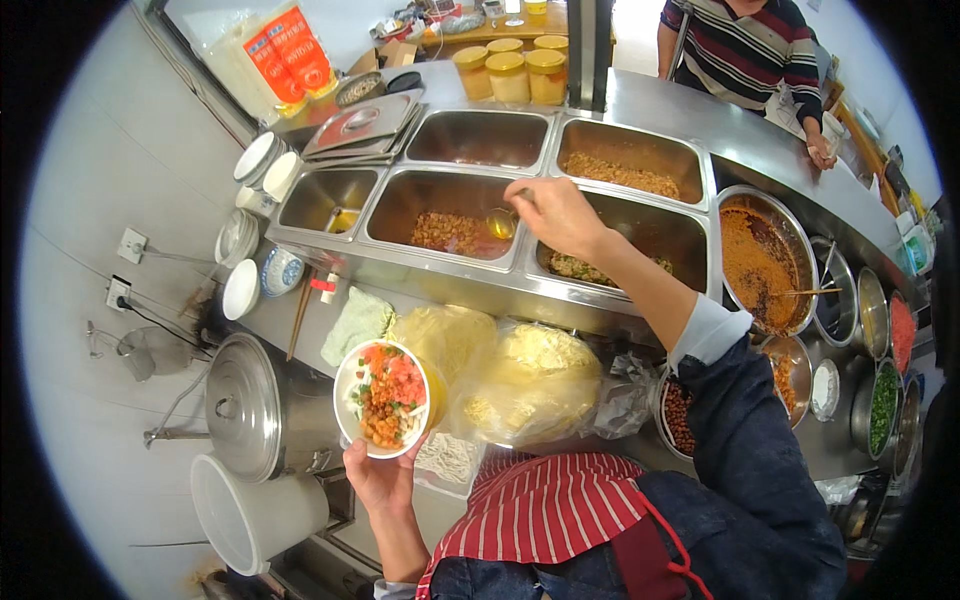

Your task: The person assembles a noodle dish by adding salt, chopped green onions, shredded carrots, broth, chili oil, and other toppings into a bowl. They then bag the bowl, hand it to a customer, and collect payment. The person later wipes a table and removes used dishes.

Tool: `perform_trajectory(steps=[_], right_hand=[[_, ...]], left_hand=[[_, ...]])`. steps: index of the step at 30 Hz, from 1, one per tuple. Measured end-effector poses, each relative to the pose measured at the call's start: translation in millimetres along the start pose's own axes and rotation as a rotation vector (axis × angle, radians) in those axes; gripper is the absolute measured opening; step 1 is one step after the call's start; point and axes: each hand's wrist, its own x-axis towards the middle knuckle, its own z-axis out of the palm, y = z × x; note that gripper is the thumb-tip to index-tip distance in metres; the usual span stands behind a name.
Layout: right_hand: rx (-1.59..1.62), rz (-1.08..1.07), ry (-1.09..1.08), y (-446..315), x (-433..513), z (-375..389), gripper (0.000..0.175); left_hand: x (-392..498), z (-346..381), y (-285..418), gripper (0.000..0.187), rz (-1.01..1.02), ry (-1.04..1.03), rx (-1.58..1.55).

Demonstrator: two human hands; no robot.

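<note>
My left hand (pixel 384 478) holds a paper bowl (pixel 437 386) from below, tilted toward me. White strips, pink-red bits, orange-brown crumbs, brown beans and chopped greens lie in it. My right hand (pixel 561 216) reaches over the steel counter pans and grips a metal spoon (pixel 501 223) by its handle. The spoon's golden-looking bowl hangs in a steel pan (pixel 442 187), beside a heap of brown minced topping (pixel 442 232). My right forearm partly covers another pan (pixel 637 221) holding a green-flecked mince.
Bagged yellow noodles (pixel 544 375) lie before me. A basin of orange-brown sauce (pixel 757 255) and several topping bowls stand at the right. A lidded steel pot (pixel 244 409) and a white bucket (pixel 259 517) flank me left. Across the counter (pixel 675 97) stands a person (pixel 750 56).
</note>
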Motion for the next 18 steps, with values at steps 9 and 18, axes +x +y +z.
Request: perform_trajectory(steps=[9, 18], right_hand=[[0.006, 0.126, 0.091, 4, 14, 16, 0.009], [0.278, 0.635, 0.202, 22, 14, 16, 0.012]], left_hand=[[77, -15, 33, 0.072, -0.079, -0.023, 0.063], [124, -6, 46, 0.067, -0.14, -0.044, 0.152]])
